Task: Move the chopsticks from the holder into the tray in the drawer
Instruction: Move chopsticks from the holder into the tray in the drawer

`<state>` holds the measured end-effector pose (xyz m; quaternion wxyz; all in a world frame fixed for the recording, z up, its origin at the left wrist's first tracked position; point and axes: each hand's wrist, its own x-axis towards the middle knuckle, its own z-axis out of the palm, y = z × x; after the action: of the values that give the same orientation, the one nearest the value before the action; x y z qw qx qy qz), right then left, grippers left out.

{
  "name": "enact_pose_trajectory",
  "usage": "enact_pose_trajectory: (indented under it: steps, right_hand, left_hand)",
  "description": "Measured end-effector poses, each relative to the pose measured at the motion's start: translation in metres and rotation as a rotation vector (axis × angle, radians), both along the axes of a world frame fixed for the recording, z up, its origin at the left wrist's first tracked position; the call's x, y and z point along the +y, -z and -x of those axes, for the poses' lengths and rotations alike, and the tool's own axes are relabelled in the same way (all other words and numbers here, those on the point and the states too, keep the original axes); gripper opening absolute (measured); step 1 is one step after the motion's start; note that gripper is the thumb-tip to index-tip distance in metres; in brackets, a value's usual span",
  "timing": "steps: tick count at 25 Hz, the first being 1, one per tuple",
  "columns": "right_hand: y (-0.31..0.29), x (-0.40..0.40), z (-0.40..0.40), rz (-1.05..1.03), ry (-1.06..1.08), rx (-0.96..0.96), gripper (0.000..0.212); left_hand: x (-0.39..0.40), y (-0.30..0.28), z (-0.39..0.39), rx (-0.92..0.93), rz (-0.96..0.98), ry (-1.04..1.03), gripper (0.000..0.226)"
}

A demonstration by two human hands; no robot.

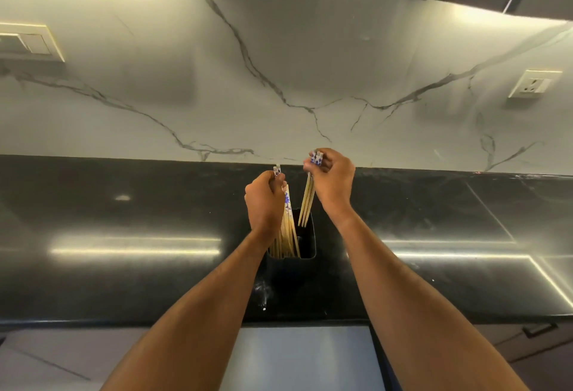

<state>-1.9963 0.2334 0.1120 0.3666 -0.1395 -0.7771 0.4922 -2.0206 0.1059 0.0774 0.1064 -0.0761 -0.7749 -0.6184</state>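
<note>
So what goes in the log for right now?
left hand: grips chopsticks in holder | right hand: lifts another bunch | drawer: unseen

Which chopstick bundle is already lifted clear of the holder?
The right hand bundle: its tips hang above the holder rim. The left hand bundle reaches inside.

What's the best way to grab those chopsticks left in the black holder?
Grip the chopsticks in the holder near their patterned top ends, coming from above. They stand nearly upright, tips down in the black holder, so only the upper parts are free. The left hand already closes around them there; the right hand holds another few.
</note>
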Motion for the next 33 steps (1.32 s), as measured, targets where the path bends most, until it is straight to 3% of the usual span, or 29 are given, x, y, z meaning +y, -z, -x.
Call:
enact_pose_trajectory:
  steps: [9,15,25,27,29,31,33]
  right_hand:
    - [-0.062,-0.007,-0.045,-0.158,-0.267,-0.045,0.026]
    - [-0.059,-0.009,-0.064,-0.189,-0.293,-0.134,0.031]
    - [-0.055,-0.013,-0.084,0.030,-0.222,-0.164,0.049]
    - [-0.054,-0.011,-0.089,0.157,-0.183,-0.148,0.051]
    - [-0.054,-0.008,-0.094,0.256,-0.116,-0.129,0.051]
    - [-0.050,-0.005,-0.098,0.284,-0.094,-0.120,0.052]
    - [-0.043,-0.003,-0.104,0.220,-0.139,-0.147,0.051]
  left_hand:
    - [0.001,-0.060,-0.030,0.192,0.010,0.085,0.013]
    - [-0.004,-0.068,-0.044,0.126,-0.036,0.158,0.012]
    - [-0.003,-0.068,-0.066,0.025,-0.081,0.276,0.019]
    - [-0.008,-0.066,-0.069,-0.097,-0.061,0.423,0.037]
    - [-0.015,-0.060,-0.073,-0.334,-0.069,0.692,0.049]
    - [-0.021,-0.052,-0.077,-0.437,-0.001,0.846,0.039]
    - [-0.022,-0.045,-0.081,-0.440,0.032,0.838,0.029]
